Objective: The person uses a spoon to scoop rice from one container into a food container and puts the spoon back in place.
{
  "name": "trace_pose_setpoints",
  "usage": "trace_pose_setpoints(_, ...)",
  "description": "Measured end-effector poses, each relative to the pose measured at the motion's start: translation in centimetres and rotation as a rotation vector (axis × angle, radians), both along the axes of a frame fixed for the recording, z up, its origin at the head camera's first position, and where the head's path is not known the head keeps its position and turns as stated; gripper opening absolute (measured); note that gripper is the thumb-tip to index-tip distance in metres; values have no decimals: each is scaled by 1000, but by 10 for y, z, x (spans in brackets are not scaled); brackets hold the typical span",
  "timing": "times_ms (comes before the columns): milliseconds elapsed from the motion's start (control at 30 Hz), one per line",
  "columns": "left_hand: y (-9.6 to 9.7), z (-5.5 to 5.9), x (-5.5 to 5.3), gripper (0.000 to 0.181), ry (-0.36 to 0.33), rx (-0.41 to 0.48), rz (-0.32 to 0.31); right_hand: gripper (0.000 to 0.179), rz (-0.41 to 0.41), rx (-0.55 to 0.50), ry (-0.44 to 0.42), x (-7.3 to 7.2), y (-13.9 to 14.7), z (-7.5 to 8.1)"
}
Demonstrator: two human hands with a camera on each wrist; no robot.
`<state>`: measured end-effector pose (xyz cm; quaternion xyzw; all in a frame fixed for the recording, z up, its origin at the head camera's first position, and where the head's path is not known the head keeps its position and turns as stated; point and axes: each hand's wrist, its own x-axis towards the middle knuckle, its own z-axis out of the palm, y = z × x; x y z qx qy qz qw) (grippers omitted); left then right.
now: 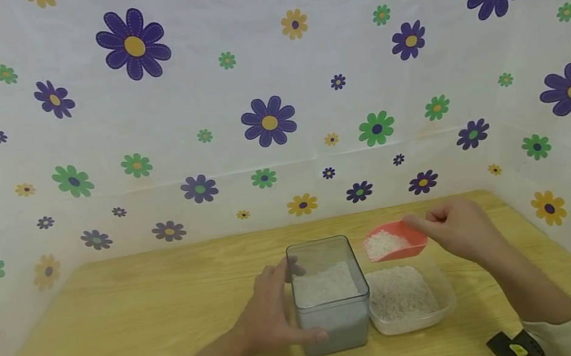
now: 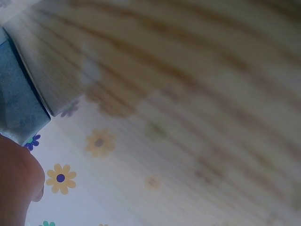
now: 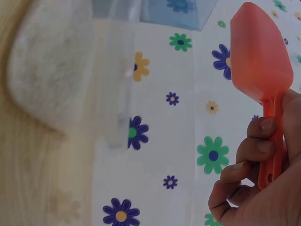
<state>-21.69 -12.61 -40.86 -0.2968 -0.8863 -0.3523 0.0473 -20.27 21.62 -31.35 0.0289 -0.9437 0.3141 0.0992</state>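
In my head view, the left hand [image 1: 265, 319] curls around a tall grey see-through plastic box [image 1: 335, 327] of white grains [image 1: 326, 284], probably to steady it. It stands right of the middle of the wood-grained surface [image 1: 145, 316]; a low clear plastic tub [image 1: 444, 299] sits just beside it, toward the right edge. Above the tub, the right hand [image 1: 465, 231] pinches a red plastic scoop [image 1: 412, 238] roughly level, likely against spilling. My left wrist view barely catches hand and box. My right wrist view shows fingers [image 3: 256, 149] wrapped around the scoop's handle.
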Motion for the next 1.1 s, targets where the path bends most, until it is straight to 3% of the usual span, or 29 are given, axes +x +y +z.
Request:
trace_pose_setpoints(367,1,-4,5,114,-13,-2,3,59,66,86,-93,-1,15,-27)
trace_pose_setpoints(533,1,-3,7,113,2,-2,7,55,99,123,-89,-4,15,-33)
trace_pose_setpoints(833,2,-2,9,115,15,0,5,52,202,218,48,-2,14,-36)
trace_pose_setpoints(1100,4,-1,11,113,14,1,15,49,228,323,138,-2,13,-35)
